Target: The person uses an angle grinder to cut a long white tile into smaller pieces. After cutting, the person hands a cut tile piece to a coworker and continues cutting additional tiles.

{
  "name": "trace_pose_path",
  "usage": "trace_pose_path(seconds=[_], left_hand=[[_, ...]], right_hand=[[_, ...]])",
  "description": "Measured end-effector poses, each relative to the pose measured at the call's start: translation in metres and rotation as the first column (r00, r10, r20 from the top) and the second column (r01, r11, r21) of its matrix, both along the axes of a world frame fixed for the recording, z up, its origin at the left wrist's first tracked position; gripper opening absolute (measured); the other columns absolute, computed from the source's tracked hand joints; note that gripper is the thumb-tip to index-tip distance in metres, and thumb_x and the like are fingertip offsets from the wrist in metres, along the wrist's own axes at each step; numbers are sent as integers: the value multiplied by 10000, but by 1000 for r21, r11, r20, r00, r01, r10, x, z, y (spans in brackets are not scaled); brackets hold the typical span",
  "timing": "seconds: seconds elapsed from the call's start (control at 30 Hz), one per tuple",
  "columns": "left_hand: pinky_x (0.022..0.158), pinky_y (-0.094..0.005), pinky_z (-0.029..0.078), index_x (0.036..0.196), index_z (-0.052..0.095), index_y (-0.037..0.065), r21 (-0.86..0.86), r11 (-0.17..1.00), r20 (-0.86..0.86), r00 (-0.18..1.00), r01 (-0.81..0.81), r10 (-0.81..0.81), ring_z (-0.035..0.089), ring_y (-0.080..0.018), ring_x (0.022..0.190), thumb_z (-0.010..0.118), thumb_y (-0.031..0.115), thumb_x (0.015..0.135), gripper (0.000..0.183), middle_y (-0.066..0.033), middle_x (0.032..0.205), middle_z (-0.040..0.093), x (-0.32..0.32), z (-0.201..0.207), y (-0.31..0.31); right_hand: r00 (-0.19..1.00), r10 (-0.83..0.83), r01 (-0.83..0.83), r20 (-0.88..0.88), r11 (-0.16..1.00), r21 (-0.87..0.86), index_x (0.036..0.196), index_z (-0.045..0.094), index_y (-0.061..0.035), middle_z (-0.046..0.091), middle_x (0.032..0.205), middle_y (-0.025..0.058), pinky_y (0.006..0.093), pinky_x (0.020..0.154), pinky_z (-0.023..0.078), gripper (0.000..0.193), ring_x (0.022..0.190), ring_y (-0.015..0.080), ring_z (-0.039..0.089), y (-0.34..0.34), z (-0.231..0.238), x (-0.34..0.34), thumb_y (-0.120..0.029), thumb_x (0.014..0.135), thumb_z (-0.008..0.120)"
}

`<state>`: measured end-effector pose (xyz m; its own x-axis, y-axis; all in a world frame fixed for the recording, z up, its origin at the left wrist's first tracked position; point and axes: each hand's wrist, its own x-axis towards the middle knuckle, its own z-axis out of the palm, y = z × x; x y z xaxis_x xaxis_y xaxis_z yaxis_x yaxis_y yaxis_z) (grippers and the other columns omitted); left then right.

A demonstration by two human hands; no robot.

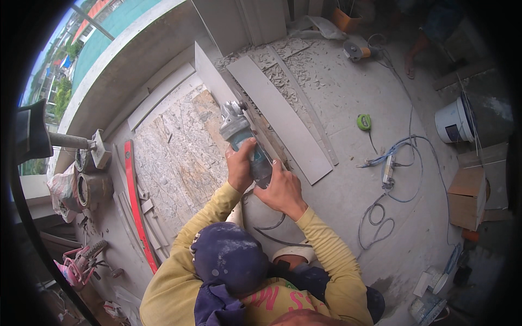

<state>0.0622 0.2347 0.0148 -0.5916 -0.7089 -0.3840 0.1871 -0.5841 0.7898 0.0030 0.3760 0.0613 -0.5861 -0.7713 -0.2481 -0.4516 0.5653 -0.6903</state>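
An angle grinder (235,126) with a teal and dark body and a grey metal head points away from me. My left hand (240,165) is closed around its body from the left side. My right hand (282,189) grips the dark rear end. The grinder's head is close to a long grey tile strip (211,76) tilted up on its edge; I cannot tell whether the disc touches it. Just right of the tool, another long grey tile strip (280,119) lies flat. Below the grinder is a dusty, stained board (174,155).
A red level (136,201) lies on the left. Buckets (92,188) and a pink bicycle (81,265) stand farther left. Rightward are a green tape measure (364,121), a power strip (388,171) with looping cords, a second grinder (356,51), a white bucket (454,120) and a cardboard box (466,196). Another person's foot (409,65) shows at the back right.
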Motion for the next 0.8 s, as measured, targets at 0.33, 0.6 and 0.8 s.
trace_pose_path(seconds=[0.33,0.6,0.8], left_hand=[[705,-348,622,1214,648,-5,84,996,15,1000,-25,24,721,-183,821,785,150,968,322,-86,997,721,-6,-6,-23],[743,-357,642,1290,656,-2,47,998,-7,1000,-28,28,733,-201,838,731,160,994,346,-101,1003,733,-5,-9,-17],[771,-370,657,1349,646,-2,15,1000,7,1000,-13,13,746,-220,888,710,158,1003,387,-118,1048,740,-2,-17,-15]], right_hand=[[1000,20,-20,1,999,40,1299,502,108,766,955,309,565,862,605,745,930,491,770,-21,3,-7,-347,805,824],[1000,22,-22,9,1000,22,1337,494,124,764,974,312,553,868,606,783,930,484,769,-16,-4,-4,-360,810,811],[1000,5,-5,-5,1000,8,1329,513,100,762,977,300,557,842,599,761,923,485,762,-13,-4,-2,-346,796,824]])
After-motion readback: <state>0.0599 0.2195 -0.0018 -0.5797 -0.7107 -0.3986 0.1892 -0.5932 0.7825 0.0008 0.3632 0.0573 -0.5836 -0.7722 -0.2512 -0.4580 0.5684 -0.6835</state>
